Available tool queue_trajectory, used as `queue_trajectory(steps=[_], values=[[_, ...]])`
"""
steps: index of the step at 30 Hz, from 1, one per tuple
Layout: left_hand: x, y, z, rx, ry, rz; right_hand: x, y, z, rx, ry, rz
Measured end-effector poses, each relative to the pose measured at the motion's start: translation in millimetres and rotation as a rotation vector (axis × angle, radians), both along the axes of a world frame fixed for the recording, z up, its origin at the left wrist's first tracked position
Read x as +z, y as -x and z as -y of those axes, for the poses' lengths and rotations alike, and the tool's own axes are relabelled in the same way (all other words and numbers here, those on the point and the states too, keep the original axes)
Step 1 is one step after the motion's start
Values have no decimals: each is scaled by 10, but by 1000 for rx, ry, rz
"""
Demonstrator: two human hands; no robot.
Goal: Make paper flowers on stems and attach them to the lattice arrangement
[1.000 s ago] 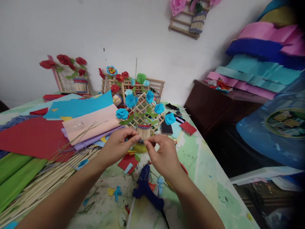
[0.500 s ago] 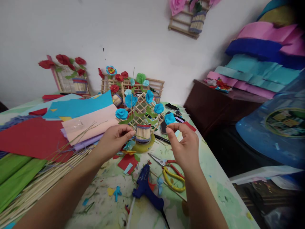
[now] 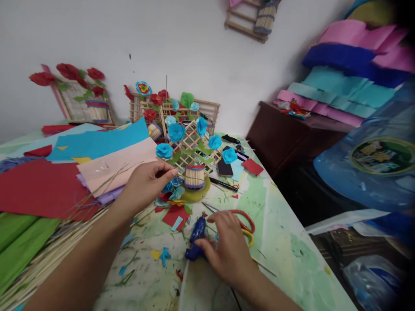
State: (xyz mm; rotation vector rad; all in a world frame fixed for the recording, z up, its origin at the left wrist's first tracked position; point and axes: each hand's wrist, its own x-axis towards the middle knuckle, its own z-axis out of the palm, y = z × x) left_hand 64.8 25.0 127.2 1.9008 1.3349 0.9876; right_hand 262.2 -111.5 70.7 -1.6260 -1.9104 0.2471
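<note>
My left hand [image 3: 147, 183] is in a pinch at the left side of a small wooden lattice [image 3: 191, 138] decorated with blue paper flowers. What its fingertips hold is too small to make out. A little stick basket [image 3: 195, 177] with a red and blue rim is fixed to the lattice front, just right of those fingertips. Low over the table, my right hand [image 3: 228, 246] is open, thumb and fingers apart around the blue hot glue gun [image 3: 198, 230]. The hand covers the gun's handle, and the thumb appears to touch its body. Scissors [image 3: 247, 222] with red and yellow handles lie partly behind this hand.
Coloured paper sheets [image 3: 106, 144] and a bundle of thin sticks [image 3: 78, 246] cover the left side. A roll of yellow tape [image 3: 196, 196], a black pen [image 3: 223, 184] and a phone [image 3: 225, 167] lie around the lattice. Other flower frames [image 3: 81, 101] lean against the wall.
My right hand has come down and nearer from beside the lattice to the glue gun, its fingers spreading from a pinch. My left hand stays pinched by the lattice, slightly further left.
</note>
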Motion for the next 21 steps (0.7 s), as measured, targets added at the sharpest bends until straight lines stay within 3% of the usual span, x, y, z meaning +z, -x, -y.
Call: queue_trajectory(steps=[5,12,17,21], values=[[16,82,-43,-6,5,54,-374,33,166,-113,200,32],[84,91,-17,-24,-7,60,-486,32,241,-108,345,50],[144,76,27,-60,-23,63,-681,22,190,-105,330,176],[180,92,56,-60,-18,92,-819,-76,114,-66,202,174]])
